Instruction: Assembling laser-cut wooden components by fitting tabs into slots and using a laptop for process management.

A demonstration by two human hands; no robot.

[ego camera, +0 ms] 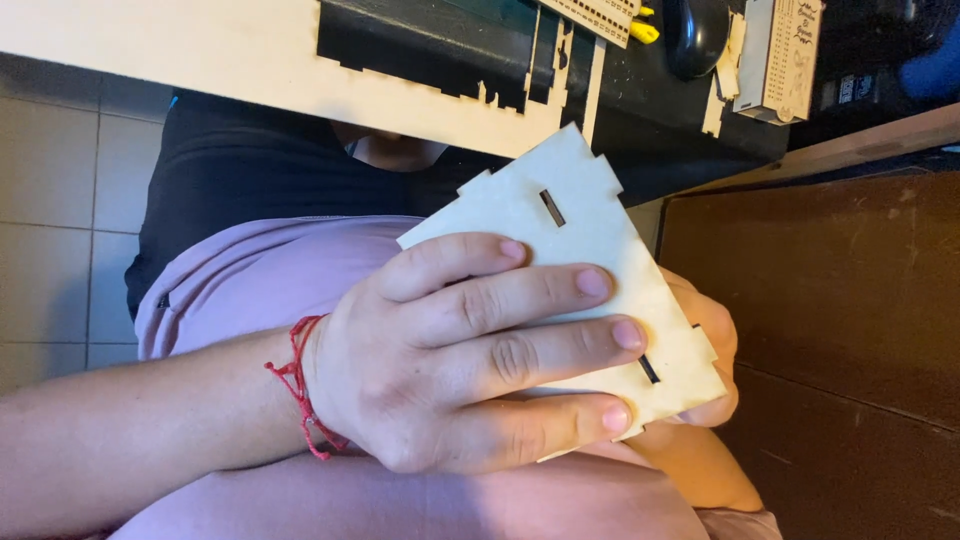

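Note:
I hold a pale laser-cut plywood panel [570, 200] over my lap; it has notched edges and two small slots. My left hand [450, 350], with a red string bracelet on the wrist, lies across the panel's front, four fingers spread flat on it and the thumb hidden. My right hand [715, 335] grips the panel from behind at its right edge, and only some fingers and part of the forearm show. Both hands are shut on the panel.
A large plywood sheet [200, 50] with cut-out gaps lies on a black desk [440, 40] at the top. A dark computer mouse [695, 35], a yellow object [645, 30] and more cut plywood pieces [780, 55] sit there. At right is a brown wooden surface [830, 320], at left a tiled floor [60, 200].

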